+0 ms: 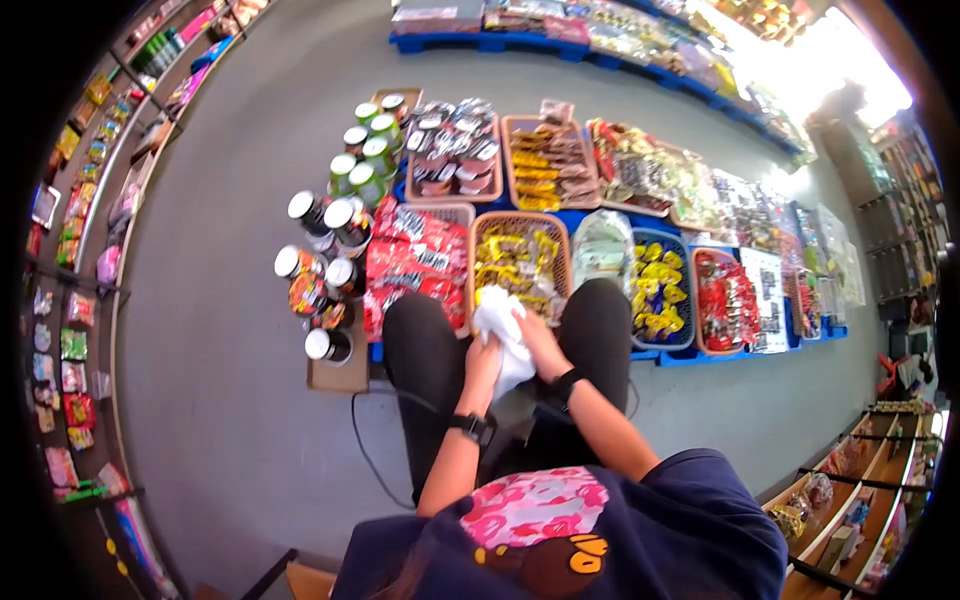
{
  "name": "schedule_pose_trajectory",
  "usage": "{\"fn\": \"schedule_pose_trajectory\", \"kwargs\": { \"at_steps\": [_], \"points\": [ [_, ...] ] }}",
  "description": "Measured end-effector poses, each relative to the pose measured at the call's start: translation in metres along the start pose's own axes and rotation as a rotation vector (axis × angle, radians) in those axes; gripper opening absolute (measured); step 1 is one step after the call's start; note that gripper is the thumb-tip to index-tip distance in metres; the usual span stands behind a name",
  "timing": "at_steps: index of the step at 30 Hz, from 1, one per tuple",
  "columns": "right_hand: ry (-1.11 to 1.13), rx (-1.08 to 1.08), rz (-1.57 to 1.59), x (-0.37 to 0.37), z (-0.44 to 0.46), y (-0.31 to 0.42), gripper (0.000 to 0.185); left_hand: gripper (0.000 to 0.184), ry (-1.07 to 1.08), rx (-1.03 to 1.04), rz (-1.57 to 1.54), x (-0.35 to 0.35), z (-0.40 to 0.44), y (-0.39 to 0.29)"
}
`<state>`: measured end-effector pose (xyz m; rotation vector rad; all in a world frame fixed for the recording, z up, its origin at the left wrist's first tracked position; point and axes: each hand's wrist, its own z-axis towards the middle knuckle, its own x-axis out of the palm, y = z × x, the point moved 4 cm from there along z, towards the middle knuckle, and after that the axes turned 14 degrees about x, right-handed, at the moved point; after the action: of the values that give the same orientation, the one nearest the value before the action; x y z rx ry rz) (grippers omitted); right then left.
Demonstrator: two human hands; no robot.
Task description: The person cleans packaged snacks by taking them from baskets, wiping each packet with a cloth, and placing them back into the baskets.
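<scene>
A crumpled white cloth (507,338) is held between my two hands, above and between my knees. My left hand (484,362) has its fingers wrapped round the cloth's left side. On the other side my right hand (541,348) grips the cloth with closed fingers. Just beyond the hands is an orange basket (568,250) of yellow-wrapped packets (515,255). Red packets (415,250) lie to its left, and a clear plastic bag of items (604,245) lies to its right.
Jars with white lids (327,345) stand at the left. Further baskets sit beyond, including a blue basket (688,335) and a basket of red packets (727,300). Stocked shelves line the left (125,290) and right sides. A blue pallet (490,42) with goods lies at the back.
</scene>
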<state>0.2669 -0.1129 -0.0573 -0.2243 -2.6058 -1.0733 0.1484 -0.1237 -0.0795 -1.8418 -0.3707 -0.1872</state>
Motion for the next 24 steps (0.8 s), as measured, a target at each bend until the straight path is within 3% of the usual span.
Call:
{"fn": "schedule_pose_trajectory", "kwargs": {
  "at_steps": [1,2,3,5,7,9,11,12,13,15,17,18,19,20,23,24],
  "points": [
    [0.152,0.146,0.200,-0.008,0.005,-0.006,0.038,0.032,0.012,0.031,-0.016,0.000,0.009,-0.005],
    [0.124,0.291,0.181,-0.012,-0.013,-0.002,0.040,0.032,-0.003,0.082,0.105,-0.010,0.026,0.012],
    [0.092,0.287,0.153,-0.006,-0.031,0.009,0.035,0.032,-0.015,0.084,0.108,-0.009,0.031,0.004],
    [0.011,0.130,0.026,-0.009,-0.033,0.005,0.029,0.032,0.120,0.127,0.414,0.003,0.037,-0.017],
    [-0.166,-0.019,-0.133,-0.017,-0.023,0.003,0.015,0.032,0.215,0.134,0.444,0.004,0.050,-0.015],
    [-0.194,0.095,-0.275,-0.023,-0.013,0.006,0.013,0.033,0.316,0.139,0.476,0.000,0.070,-0.002],
    [-0.206,0.117,-0.266,-0.026,0.006,0.010,0.014,0.033,0.271,0.051,0.366,-0.013,0.088,0.017],
    [-0.130,0.144,-0.111,-0.026,0.012,0.018,0.014,0.032,0.134,-0.054,-0.056,-0.009,0.085,-0.006],
    [-0.056,0.168,0.048,-0.026,0.019,0.028,0.014,0.032,0.123,-0.079,-0.055,-0.010,0.087,-0.014],
    [-0.142,0.127,-0.115,-0.030,0.033,0.054,0.019,0.027,-0.289,-0.004,-0.476,-0.032,0.095,-0.023],
    [-0.288,0.080,-0.072,-0.050,0.059,0.067,0.017,0.025,-0.313,0.110,-0.493,-0.066,0.095,-0.041],
    [-0.310,0.062,-0.058,-0.055,0.070,0.074,0.016,0.026,-0.419,0.131,-0.436,-0.070,0.097,-0.061],
    [-0.329,0.035,-0.048,-0.057,0.082,0.082,0.016,0.033,-0.183,0.423,0.394,-0.089,0.095,-0.053],
    [-0.340,0.023,0.013,-0.057,0.092,0.084,0.015,0.034,-0.212,0.314,0.142,-0.086,0.092,-0.068],
    [-0.594,0.163,-0.303,-0.075,0.125,0.063,0.031,0.031,-0.361,0.009,-0.627,-0.078,0.068,-0.107],
    [-0.700,0.131,-0.679,-0.098,0.135,0.051,0.037,0.035,-0.320,-0.002,-0.597,-0.081,0.053,-0.120]
  ]
}}
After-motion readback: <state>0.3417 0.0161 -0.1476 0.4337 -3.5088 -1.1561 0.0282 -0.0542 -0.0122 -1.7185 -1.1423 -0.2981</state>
